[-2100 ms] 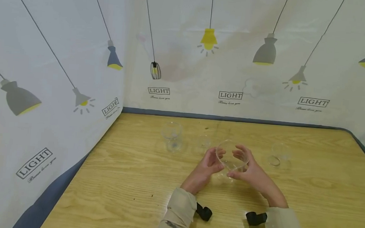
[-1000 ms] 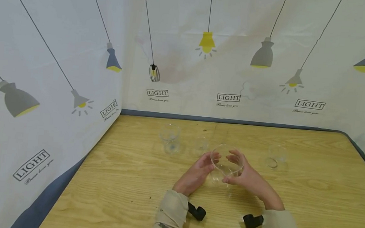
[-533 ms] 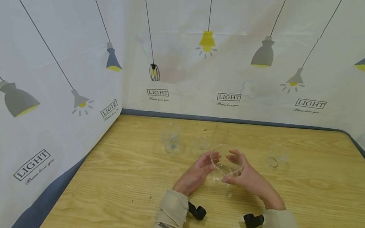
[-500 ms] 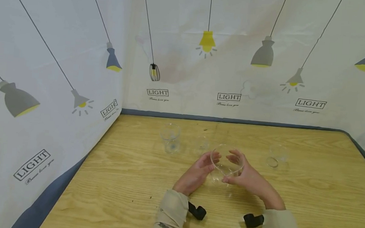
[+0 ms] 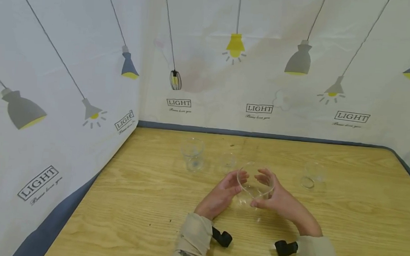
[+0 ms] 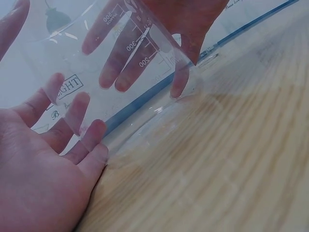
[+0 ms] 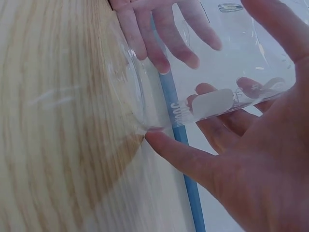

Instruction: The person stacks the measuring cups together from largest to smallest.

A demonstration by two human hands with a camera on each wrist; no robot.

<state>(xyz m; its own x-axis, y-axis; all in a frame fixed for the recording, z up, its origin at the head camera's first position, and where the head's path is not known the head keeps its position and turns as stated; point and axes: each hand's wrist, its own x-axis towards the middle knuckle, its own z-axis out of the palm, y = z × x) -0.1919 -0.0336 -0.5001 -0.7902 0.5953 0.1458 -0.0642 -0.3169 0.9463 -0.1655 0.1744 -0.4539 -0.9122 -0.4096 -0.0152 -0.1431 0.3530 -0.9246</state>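
Observation:
A clear glass beaker (image 5: 254, 189) with a spout stands near the middle of the table, between both hands. White graduation marks, including 200 and 300, show on the beaker (image 6: 140, 46) in the left wrist view. My left hand (image 5: 220, 191) holds its left side, fingers bent around the wall. From the right, my right hand (image 5: 283, 201) grips it, thumb low on the near side and fingers behind. In the right wrist view a white label patch marks the beaker (image 7: 212, 103). Its base is at or very near the wood; I cannot tell whether they touch.
Clear glassware (image 5: 192, 155) stands at the back left, with a smaller clear vessel (image 5: 228, 161) beside it. Another clear glass piece (image 5: 314, 172) is at the back right of the wooden table (image 5: 136, 194). A lamp-printed white sheet (image 5: 208, 84) borders the back and left.
Compared with about two seconds ago, both hands have brought the beaker slightly left and nearer to me. Over the last second they have hardly moved; the head view shifts a little.

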